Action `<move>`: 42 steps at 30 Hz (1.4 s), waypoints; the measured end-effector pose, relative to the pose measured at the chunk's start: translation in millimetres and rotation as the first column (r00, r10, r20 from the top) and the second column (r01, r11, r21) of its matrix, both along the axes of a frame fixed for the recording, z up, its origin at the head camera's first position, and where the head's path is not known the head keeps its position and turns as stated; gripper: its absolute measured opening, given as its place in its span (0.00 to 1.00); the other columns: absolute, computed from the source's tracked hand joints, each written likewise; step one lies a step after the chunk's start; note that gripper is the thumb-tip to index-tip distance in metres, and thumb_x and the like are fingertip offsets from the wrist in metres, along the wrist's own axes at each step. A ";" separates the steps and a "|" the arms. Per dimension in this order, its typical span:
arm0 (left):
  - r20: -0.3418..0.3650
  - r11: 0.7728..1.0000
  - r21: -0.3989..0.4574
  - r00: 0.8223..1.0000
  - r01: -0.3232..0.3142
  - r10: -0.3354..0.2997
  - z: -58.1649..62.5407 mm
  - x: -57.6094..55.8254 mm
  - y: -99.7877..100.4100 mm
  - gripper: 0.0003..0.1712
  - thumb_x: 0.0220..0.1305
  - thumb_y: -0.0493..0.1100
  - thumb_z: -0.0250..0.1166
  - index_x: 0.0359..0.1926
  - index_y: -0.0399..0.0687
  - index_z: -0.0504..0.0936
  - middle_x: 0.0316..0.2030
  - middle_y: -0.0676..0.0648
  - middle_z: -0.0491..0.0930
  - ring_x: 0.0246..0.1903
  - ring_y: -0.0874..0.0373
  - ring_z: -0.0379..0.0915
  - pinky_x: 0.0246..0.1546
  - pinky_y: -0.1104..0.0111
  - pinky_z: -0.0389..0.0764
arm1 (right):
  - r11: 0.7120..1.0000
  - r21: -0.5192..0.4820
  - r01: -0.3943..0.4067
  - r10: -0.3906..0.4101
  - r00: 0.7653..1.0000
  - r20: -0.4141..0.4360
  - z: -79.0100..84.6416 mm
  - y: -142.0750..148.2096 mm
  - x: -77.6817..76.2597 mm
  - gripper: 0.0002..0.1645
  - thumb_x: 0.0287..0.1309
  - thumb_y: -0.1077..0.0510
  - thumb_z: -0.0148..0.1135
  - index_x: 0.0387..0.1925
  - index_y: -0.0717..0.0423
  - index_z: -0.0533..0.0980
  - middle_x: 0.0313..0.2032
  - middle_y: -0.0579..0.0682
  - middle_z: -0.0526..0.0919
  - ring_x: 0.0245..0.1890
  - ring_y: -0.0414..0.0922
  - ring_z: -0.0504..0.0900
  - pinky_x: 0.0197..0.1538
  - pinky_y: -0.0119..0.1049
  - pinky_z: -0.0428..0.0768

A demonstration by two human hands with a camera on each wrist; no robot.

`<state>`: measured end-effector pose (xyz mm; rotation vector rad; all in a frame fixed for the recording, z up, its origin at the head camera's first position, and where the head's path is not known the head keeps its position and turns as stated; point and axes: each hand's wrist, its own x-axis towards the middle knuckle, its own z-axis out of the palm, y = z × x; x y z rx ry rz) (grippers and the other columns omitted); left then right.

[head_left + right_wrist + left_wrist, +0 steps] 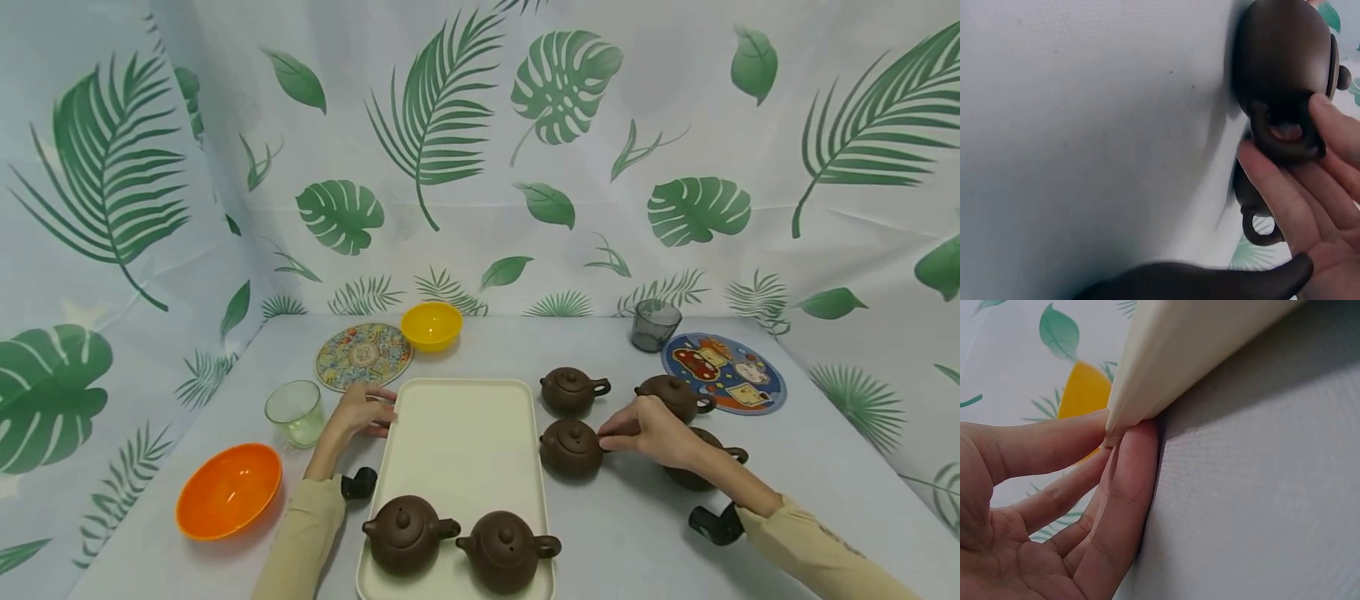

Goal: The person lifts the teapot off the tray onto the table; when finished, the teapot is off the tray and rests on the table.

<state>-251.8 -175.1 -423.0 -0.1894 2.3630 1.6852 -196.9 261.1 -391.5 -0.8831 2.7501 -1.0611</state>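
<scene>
Nearest the head camera, two brown teapots (405, 537) stood side by side on the near end of a cream tray (461, 442). A third brown teapot (572, 450) was just beside the tray's right edge, in the grasp of the right hand (654, 429); three more teapots (570, 392) stood beyond it and to its right on the desk (607, 533). The left hand (362, 412) was at the tray's far left side.

From the left wrist, that hand made a narrow pinch on the tray's rim (1117, 403), one fingertip (1138, 450) tucked under it.

From the right wrist, thumb and fingers pinched the third teapot's handle (1288, 150); whether its base touched the desk, I could not tell. Securing this teapot seemed to be the step in hand. Next, a level lift over the rim was likely called for, towards the tray's bare stretch.
</scene>
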 end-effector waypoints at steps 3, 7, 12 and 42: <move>-0.002 1.000 0.002 1.000 -0.001 0.001 0.1 0.2 -1.0 0.23 0.53 0.26 0.65 0.53 0.29 0.77 0.41 0.34 0.81 0.24 0.57 0.80 0.24 0.66 0.85 | 0.998 -0.043 0.047 -0.050 0.997 -0.067 1.1 -8.4 5.1 0.12 0.53 0.59 0.70 0.36 0.64 0.85 0.32 0.51 0.88 0.32 0.34 0.84 0.32 0.26 0.83; -0.006 1.000 0.006 1.000 0.011 -0.011 -0.2 0.8 -1.3 0.23 0.53 0.26 0.65 0.53 0.28 0.76 0.40 0.33 0.81 0.24 0.58 0.80 0.24 0.66 0.85 | 0.988 -0.140 0.071 -0.095 0.980 -0.174 7.4 -25.9 17.7 0.13 0.51 0.60 0.71 0.38 0.66 0.84 0.34 0.55 0.87 0.34 0.44 0.87 0.34 0.30 0.85; -0.004 1.000 0.011 1.000 0.012 -0.012 0.3 0.8 -0.4 0.24 0.53 0.26 0.65 0.54 0.27 0.76 0.37 0.35 0.82 0.22 0.58 0.79 0.23 0.66 0.85 | 0.983 -0.185 0.008 -0.033 0.990 -0.134 17.6 -51.5 40.3 0.15 0.52 0.59 0.71 0.39 0.65 0.84 0.36 0.55 0.87 0.35 0.42 0.87 0.35 0.29 0.85; -0.016 1.000 0.009 1.000 -0.007 0.007 -1.0 -0.2 -1.8 0.23 0.52 0.26 0.66 0.52 0.28 0.78 0.32 0.39 0.83 0.21 0.59 0.79 0.21 0.68 0.84 | 0.943 -0.287 -0.170 0.178 0.984 0.001 -12.5 -97.0 98.4 0.06 0.50 0.61 0.72 0.26 0.61 0.85 0.26 0.48 0.87 0.27 0.28 0.82 0.27 0.26 0.83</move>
